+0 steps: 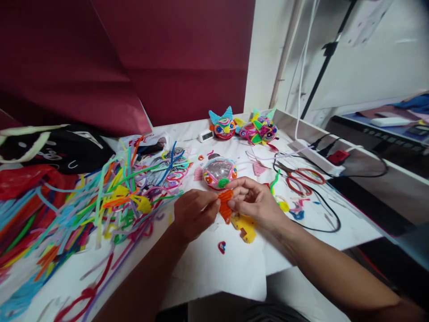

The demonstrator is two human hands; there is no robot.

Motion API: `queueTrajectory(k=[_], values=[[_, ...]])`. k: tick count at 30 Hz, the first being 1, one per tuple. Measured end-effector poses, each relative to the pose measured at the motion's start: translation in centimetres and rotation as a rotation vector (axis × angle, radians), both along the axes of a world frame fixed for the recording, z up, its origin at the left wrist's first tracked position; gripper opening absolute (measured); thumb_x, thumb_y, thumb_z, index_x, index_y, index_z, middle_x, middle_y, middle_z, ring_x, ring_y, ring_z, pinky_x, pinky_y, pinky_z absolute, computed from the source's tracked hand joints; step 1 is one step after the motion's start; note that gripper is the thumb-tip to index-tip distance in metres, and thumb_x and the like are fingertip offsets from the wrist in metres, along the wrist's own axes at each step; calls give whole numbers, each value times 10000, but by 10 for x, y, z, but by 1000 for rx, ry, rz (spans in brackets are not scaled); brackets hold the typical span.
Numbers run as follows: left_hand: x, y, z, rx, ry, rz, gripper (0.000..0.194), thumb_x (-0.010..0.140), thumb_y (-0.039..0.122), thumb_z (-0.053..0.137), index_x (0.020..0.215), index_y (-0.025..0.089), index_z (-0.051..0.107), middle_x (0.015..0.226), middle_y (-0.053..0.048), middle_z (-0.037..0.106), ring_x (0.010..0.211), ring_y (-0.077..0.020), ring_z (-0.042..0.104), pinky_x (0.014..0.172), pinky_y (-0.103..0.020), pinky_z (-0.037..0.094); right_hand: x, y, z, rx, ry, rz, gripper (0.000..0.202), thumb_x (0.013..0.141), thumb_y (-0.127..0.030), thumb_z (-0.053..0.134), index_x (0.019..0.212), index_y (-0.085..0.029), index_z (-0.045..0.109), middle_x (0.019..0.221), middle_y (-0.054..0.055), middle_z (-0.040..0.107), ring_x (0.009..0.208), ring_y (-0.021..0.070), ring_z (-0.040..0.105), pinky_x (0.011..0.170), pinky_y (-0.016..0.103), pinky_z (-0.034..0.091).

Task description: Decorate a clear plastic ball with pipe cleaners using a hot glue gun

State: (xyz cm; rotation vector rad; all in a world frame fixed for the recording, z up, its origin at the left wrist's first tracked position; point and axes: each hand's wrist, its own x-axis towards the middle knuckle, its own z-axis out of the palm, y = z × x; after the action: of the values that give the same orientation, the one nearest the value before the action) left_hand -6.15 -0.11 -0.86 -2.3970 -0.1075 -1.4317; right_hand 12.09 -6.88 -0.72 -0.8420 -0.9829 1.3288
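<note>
Between my two hands is an orange piece of pipe cleaners point(225, 207), laid side by side into a pointed shape. My left hand point(197, 212) pinches its left edge, and my right hand point(250, 199) grips its right side between thumb and fingers. Just beyond them sits a clear round ball point(220, 169) trimmed with coloured pipe cleaners and a green disc at the front. A yellow piece point(247, 229) lies under my right hand. Nearer to me, a small red and blue curl point(221, 247) rests on the white sheet.
Loose pipe cleaners point(110, 197) cover the table's left side. Two decorated balls, one with blue ears point(224, 127) and one multicoloured point(259, 129), stand at the back beside a small white digital display point(205, 136). Red-handled scissors point(303, 179), cables and a power strip point(317, 156) lie right.
</note>
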Motion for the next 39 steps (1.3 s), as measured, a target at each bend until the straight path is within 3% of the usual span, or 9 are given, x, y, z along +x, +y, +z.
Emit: queueTrajectory(k=[6, 12, 18, 22, 27, 34, 39], values=[[1, 0, -4, -16, 2, -20, 109, 830, 61, 669, 889, 146, 636, 892, -94, 725, 828, -168, 696, 686, -278, 579, 0, 0, -1, -5, -8, -28, 371, 607, -90, 751, 950, -186, 649, 713, -51, 675, 577, 81, 630, 549, 200, 505], [-2, 5, -6, -6, 71, -5, 102, 871, 95, 624, 943, 164, 647, 907, -93, 744, 854, -177, 714, 708, -285, 579, 1, 0, 1, -67, -25, -78, 357, 586, -109, 735, 924, -181, 644, 661, -60, 678, 491, 78, 606, 487, 192, 486], [2, 7, -13, -134, 17, -26, 204, 830, 104, 682, 1026, 143, 639, 915, -112, 745, 801, -179, 703, 691, -295, 568, 2, -2, 0, -77, -9, -72, 231, 723, -256, 711, 940, -184, 682, 591, -44, 664, 453, 97, 613, 454, 198, 466], [11, -1, -12, -376, -97, -29, 168, 823, 81, 675, 974, 151, 651, 861, -78, 732, 774, -156, 692, 710, -264, 566, 2, -5, 4, -38, -69, -76, 209, 718, -282, 731, 899, -179, 713, 628, -10, 685, 533, 114, 639, 521, 224, 502], [19, -11, -7, -752, -139, -95, 80, 847, 90, 621, 815, 151, 662, 746, -42, 694, 695, -129, 649, 658, -234, 523, 1, -5, 6, -51, -173, -198, 181, 694, -310, 783, 750, -160, 699, 481, -69, 518, 421, 48, 422, 425, 179, 341], [22, -11, -7, -1213, -169, -180, 242, 873, 195, 568, 638, 161, 615, 608, -2, 609, 591, -115, 565, 595, -240, 456, 2, -2, -4, -172, -107, -111, 296, 738, -424, 775, 685, -156, 663, 456, -86, 397, 424, 39, 291, 428, 194, 227], [23, -10, -5, -1561, -221, -281, 164, 815, 286, 599, 724, 156, 640, 580, 25, 575, 497, -93, 520, 502, -222, 407, 0, -2, -7, -232, -14, -75, 295, 737, -410, 784, 666, -159, 645, 432, -93, 356, 422, 40, 243, 436, 203, 181]])
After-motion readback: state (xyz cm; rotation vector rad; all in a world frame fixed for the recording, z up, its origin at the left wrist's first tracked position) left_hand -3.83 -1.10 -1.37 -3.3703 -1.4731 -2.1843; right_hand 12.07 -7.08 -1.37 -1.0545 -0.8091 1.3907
